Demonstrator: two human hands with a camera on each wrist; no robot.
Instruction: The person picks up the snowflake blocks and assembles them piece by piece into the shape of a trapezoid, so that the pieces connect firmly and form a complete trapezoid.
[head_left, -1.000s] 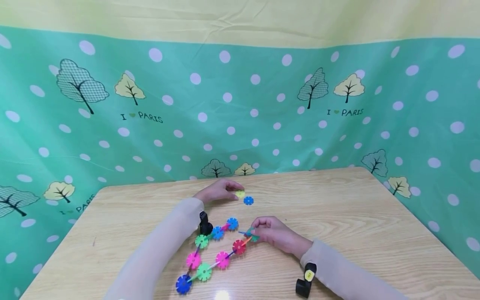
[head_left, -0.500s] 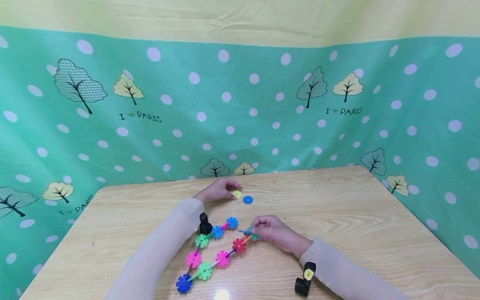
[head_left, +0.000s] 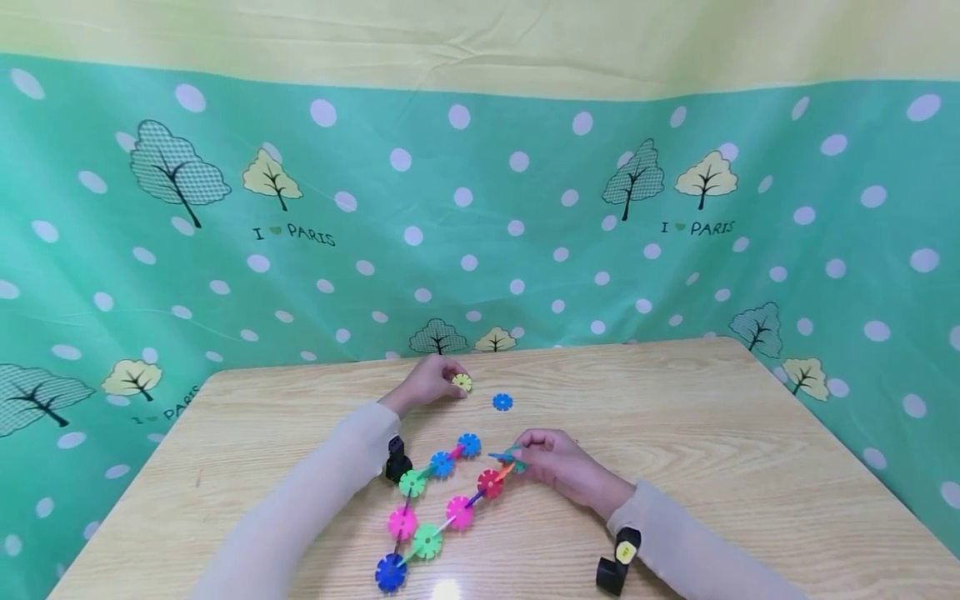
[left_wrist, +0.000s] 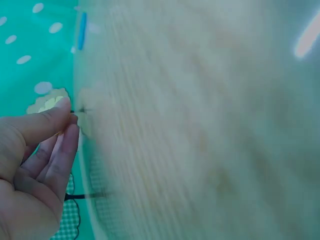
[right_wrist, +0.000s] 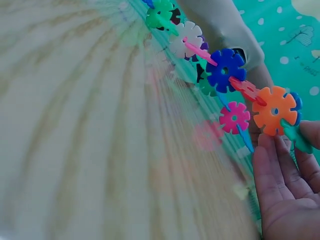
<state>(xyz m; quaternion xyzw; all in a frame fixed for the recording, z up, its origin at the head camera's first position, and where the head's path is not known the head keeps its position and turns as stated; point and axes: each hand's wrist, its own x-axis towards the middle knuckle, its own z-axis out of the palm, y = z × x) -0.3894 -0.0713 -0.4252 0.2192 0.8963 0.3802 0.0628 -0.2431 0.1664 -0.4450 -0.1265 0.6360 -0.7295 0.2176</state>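
Observation:
In the head view my left hand (head_left: 430, 382) pinches a yellow snowflake disc (head_left: 462, 382) by its edge near the back of the table. The left wrist view shows the same disc (left_wrist: 51, 103) between thumb and fingers. My right hand (head_left: 564, 468) pinches a green snowflake disc (right_wrist: 297, 137) at one end of a chain of linked discs. An orange disc (right_wrist: 273, 111) slots into that green one, with a blue disc (right_wrist: 298, 104) just behind. From there the chain bends in a V through a red disc (head_left: 491, 483) and a dark blue disc (head_left: 391, 573) to a blue end disc (head_left: 469, 445).
One loose blue disc (head_left: 502, 402) lies on the wooden table (head_left: 697, 425), right of my left hand. A green dotted curtain (head_left: 517, 225) hangs behind the table's back edge. Black wrist cameras sit on both sleeves, the left one (head_left: 397, 461) close beside the chain.
My left hand has drawn the yellow disc leftward, away from the loose blue disc. My right hand keeps its pinch, and the chain end it holds has shifted slightly upward in view.

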